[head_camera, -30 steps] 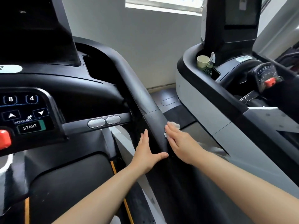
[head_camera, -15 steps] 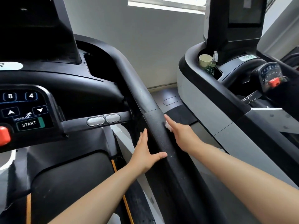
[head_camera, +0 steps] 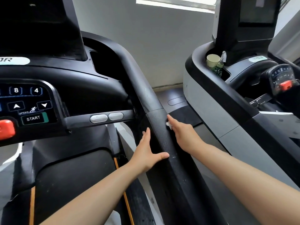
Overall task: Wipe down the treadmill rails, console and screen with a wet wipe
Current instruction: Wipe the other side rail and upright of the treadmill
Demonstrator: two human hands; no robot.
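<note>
Left hand (head_camera: pixel 146 155) flat against the inner face of the rail (head_camera: pixel 159 127), fingers straight and together, thumb hooked over the top, gripping nothing; probably there to brace the body and steady the reach. Right hand (head_camera: pixel 183 135) across the rail on its outer face, fingers extended and pressing the wipe (head_camera: pixel 169 125) against the black surface, only a small white crumple showing under the fingertips; cannot tell how much is folded beneath the palm. Wiping on the rail's outer side, just short of the seam where textured grip meets smooth upper arm. Pale specks on the rail nearer than the hands, likely residue or damp streaks. Beyond the seam, a clear run up the rail's curve toward the console (head_camera: pixel 53 88); free space to the outside, with a gap between rail and neighbouring treadmill (head_camera: pixel 215 111). Inward of the rail, a crossbar with two silver buttons (head_camera: pixel 107 117), then the keypad and red stop key (head_camera: pixel 6 129), worth avoiding by accident. Farthest from the rail, the dark screen (head_camera: pixel 37 25), judged still to do.
</note>
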